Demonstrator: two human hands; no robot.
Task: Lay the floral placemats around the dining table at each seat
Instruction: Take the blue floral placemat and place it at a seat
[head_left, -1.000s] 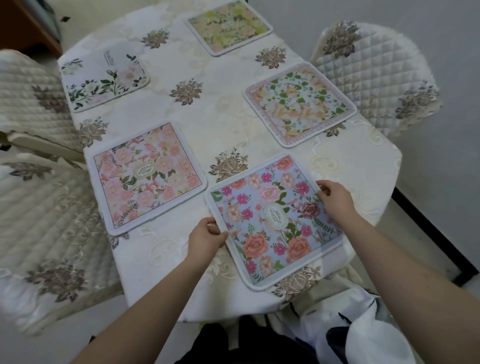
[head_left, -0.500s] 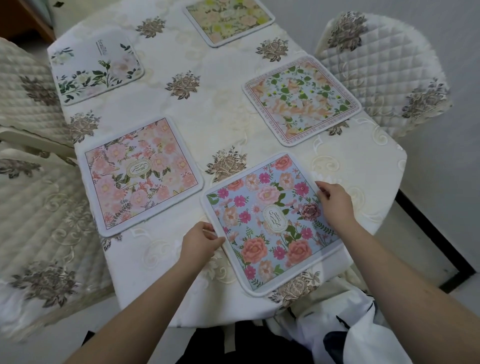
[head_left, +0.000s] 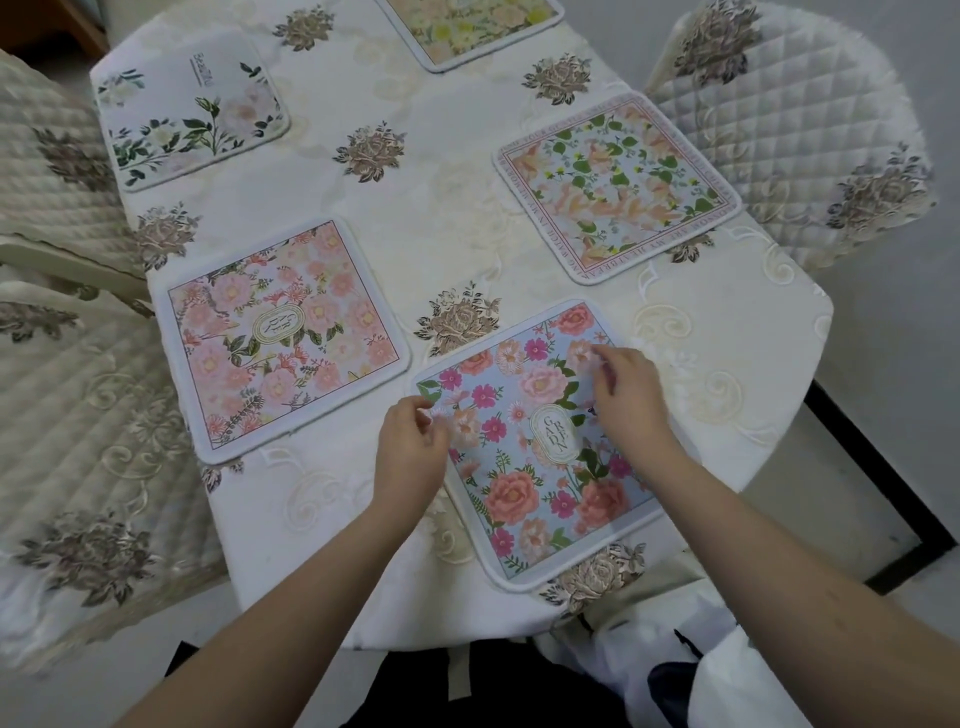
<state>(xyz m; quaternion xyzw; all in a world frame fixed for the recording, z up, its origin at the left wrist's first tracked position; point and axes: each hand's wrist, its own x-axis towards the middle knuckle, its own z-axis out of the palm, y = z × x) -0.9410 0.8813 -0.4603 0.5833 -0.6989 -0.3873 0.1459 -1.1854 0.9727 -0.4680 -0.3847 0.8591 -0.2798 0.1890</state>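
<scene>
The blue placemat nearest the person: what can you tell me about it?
The blue placemat is a squarish mat with rounded corners and a pale border, printed with pink, magenta and peach flowers around an oval label. It looks like soft fabric. It lies flat and slightly askew near the table's near edge, apart from the pink placemat beside it. The left hand and the right hand are over it, fingers loosely curled.
</scene>
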